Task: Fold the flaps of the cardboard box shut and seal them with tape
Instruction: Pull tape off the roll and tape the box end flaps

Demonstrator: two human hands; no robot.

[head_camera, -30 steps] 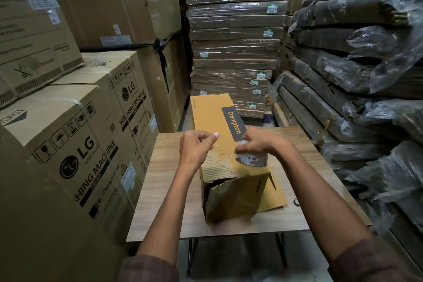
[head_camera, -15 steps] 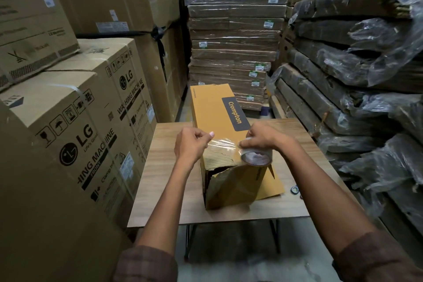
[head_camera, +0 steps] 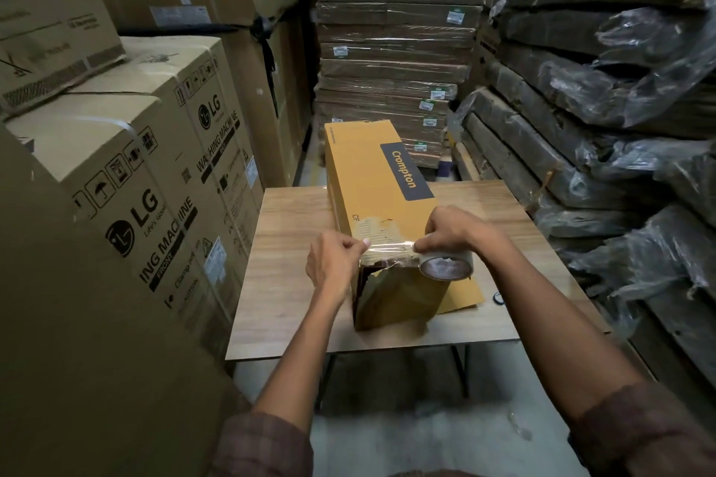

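Since half a second earlier, the tape strip [head_camera: 389,246] had lengthened. The left hand [head_camera: 336,260] pinched its end, the right hand [head_camera: 451,232] gripped the roll [head_camera: 445,267] above the box [head_camera: 381,182] on the table [head_camera: 286,244]. Best kept taut, lowered squarely over the ragged flaps [head_camera: 391,292].

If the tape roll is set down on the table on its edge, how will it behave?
The tape roll is round, so it would probably roll on the smooth table. It looks hollow, likely light. The stretched tape strip, pinched by the left hand, looks thin and floppy, likely to stick.
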